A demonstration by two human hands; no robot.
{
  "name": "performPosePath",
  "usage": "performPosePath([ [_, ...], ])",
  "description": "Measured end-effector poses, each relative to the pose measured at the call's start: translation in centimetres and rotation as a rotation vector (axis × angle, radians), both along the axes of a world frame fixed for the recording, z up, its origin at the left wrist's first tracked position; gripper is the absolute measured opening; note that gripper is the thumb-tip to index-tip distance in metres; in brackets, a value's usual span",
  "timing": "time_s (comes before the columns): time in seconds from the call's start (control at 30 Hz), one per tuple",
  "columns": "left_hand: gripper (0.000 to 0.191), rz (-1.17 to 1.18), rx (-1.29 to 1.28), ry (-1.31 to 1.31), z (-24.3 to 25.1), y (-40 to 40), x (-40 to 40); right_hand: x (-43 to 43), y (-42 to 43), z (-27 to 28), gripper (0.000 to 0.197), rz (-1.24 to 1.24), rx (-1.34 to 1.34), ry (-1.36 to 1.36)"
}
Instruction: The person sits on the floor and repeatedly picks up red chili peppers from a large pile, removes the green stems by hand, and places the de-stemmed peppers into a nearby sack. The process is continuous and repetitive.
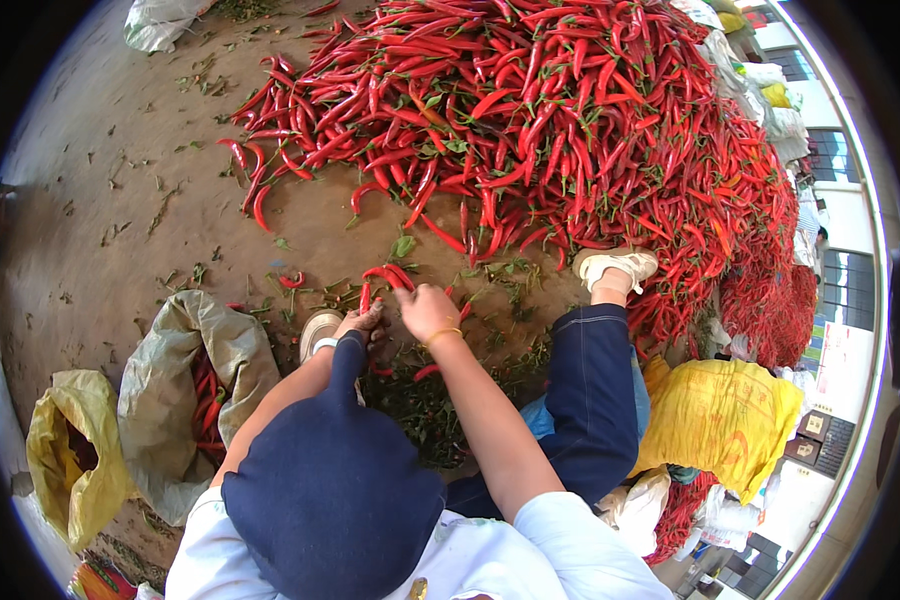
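My left hand [365,324] is closed around a red chili pepper [365,298] that points upward, above a beige shoe. Close beside it, my right hand [426,311] grips curved red chili peppers [391,276] between thumb and fingers; the exact number is hard to tell. The two hands are slightly apart. In front of them spreads a large heap of red chili peppers [540,112] with green stems. Under my forearms lies a pile of green stems and leaf scraps [420,420], with a few red peppers among it.
An open woven sack [150,405] holding red peppers stands at my left, beside an open yellow sack [109,457]. A full yellow sack [720,420] lies at my right. My outstretched foot in a beige shoe [619,264] touches the heap's edge. Leaf bits litter the ground.
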State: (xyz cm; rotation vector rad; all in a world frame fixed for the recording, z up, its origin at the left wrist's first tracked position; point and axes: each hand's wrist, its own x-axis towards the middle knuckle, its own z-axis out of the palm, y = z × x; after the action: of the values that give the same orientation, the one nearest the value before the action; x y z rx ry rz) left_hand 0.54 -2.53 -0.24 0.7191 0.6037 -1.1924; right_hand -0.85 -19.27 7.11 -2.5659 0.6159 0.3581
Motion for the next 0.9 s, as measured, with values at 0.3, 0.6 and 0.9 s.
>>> performPosePath([
  [0.3,0.038,0.191,0.198,-0.222,-2.7,-1.7,-0.9,-1.5,0.9,1.3,0.044,0.143,0.047,0.187],
  [0.6,0.030,0.043,0.135,-0.168,-0.4,-0.9,-0.5,-8.0,4.0,3.2,0.031,0.384,0.241,-0.254],
  [0.9,0.043,0.129,0.482,-0.322,-3.3,-1.7,-0.3,-5.3,3.9,-1.3,0.041,0.022,0.564,0.069],
])
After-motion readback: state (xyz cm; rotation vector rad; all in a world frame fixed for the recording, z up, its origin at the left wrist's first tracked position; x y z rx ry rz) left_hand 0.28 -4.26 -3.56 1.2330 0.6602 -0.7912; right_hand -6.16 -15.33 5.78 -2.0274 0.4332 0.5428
